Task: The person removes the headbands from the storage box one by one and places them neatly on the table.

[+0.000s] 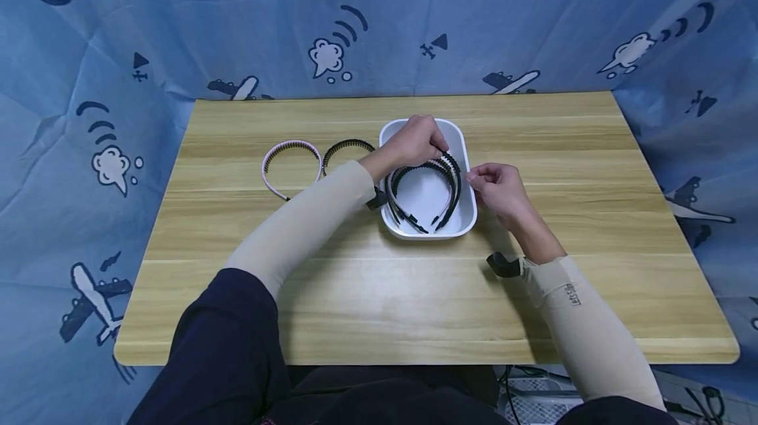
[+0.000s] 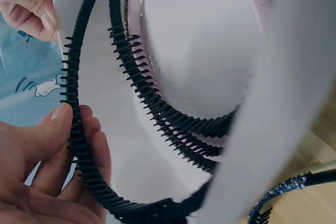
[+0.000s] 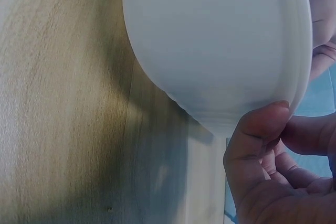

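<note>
a wooden table (image 1: pixel 249 306) fills the middle of the frame. left of centre lie a pink headband (image 1: pixel 291 144) and, just to its right, a black toothed headband (image 1: pixel 348 143). blue cloth with plane and cloud prints (image 1: pixel 89 50) hangs all around.
</note>
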Motion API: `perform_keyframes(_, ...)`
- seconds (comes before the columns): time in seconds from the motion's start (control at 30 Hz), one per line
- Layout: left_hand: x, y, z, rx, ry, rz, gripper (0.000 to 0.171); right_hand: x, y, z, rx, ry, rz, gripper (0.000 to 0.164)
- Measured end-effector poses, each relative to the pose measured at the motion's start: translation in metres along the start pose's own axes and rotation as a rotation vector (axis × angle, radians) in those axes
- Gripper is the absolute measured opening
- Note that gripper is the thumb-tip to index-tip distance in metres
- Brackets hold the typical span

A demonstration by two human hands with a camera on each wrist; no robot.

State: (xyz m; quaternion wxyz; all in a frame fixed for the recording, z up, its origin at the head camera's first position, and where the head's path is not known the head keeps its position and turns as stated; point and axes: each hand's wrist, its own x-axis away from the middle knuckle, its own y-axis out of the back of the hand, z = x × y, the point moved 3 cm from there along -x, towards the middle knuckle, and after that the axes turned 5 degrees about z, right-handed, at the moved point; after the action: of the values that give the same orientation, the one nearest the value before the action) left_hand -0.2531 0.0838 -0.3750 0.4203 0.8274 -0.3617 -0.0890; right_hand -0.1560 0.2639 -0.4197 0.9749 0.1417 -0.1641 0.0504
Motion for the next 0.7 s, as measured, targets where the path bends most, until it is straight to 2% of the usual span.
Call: perform_keyframes(0.7,0.0074,0.0092,0.0015,0.116,0.029,-0.054,0.019,-0.0011,0.0003,-0.0007,0.019,-0.005,-0.005,0.026)
